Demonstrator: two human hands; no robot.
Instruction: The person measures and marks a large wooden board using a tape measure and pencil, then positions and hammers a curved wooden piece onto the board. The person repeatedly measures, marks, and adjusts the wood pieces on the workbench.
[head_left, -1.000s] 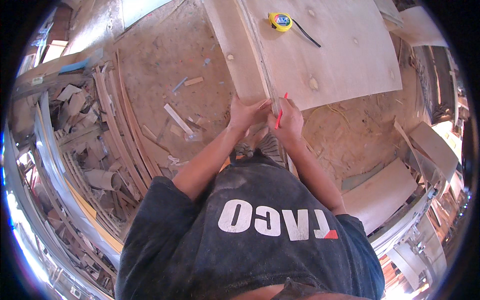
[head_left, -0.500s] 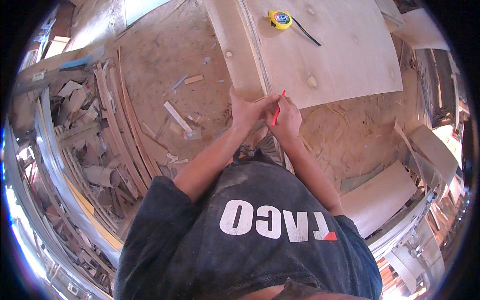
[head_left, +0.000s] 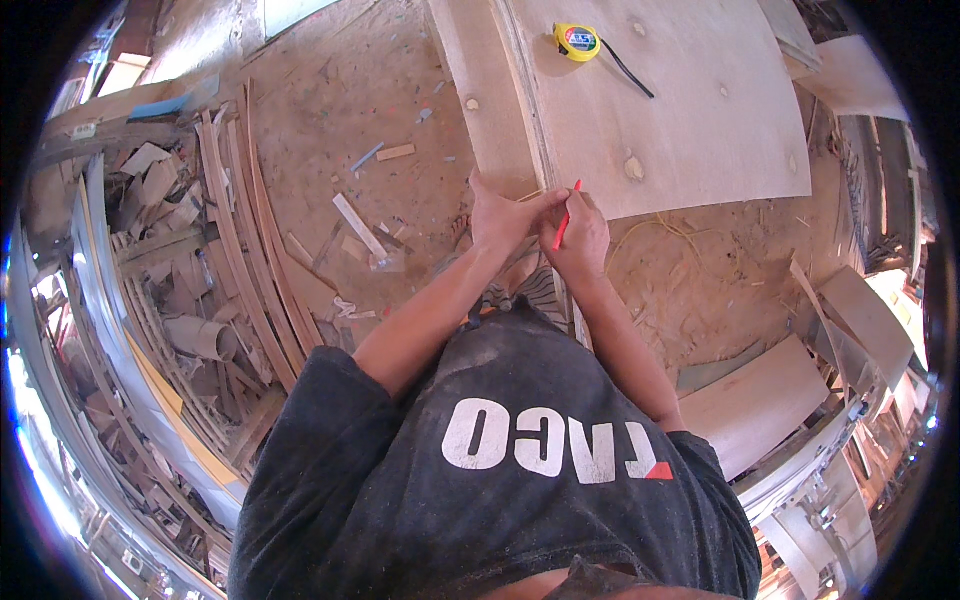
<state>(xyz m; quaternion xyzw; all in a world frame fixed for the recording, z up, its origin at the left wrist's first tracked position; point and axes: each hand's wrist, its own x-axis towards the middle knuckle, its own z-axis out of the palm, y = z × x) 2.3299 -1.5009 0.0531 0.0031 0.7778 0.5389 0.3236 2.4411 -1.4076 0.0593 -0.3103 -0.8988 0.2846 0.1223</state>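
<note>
My right hand [head_left: 582, 238] is closed around a red pen [head_left: 566, 216], held slanted at the near end of the plywood. Right beside it, my left hand [head_left: 503, 218] grips the near end of a narrower plywood board [head_left: 487, 120]. Its thumb reaches across to my right fingers, while its other fingers are mostly hidden. A large pale plywood sheet [head_left: 720, 130] with several knots lies along the right side of that board, a raised seam between them. On the sheet rests a yellow tape measure [head_left: 577, 42] with a black strap, away from both hands.
Wood offcuts [head_left: 360, 228] litter the dirt floor [head_left: 320, 130] to the left. Farther left stand long wooden strips [head_left: 255, 220] beside a heap of scraps [head_left: 165, 200]. A thin yellow cord [head_left: 672, 228] lies right of my hands. More plywood pieces [head_left: 760, 400] lie at the lower right.
The whole view has shifted slightly, so the boards and tape measure appear a little farther right and lower. My hands keep nearly the same hold and place at the board's end.
</note>
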